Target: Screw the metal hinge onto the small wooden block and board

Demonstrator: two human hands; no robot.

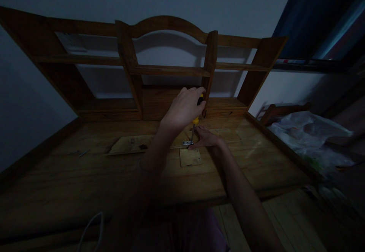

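Observation:
My left hand [184, 107] is wrapped around the yellow and black handle of a screwdriver [195, 121], held nearly upright. The shaft points down to a small metal plate [187, 143] on a long wooden strip [131, 144]. In the dim light I cannot tell whether the tip sits in a screw. My right hand [207, 137] lies low on the strip, thumb and fingers spread beside the plate and shaft. Just in front of the metal plate, a small square wooden piece [190, 157] lies on the desk.
The wooden desk [94, 183] carries a shelf unit [168, 71] along its back. A thin metal item [83, 153] lies at left. A white cable [99, 221] loops near the front edge. To the right stand a chair [275, 113] and plastic bags [305, 130].

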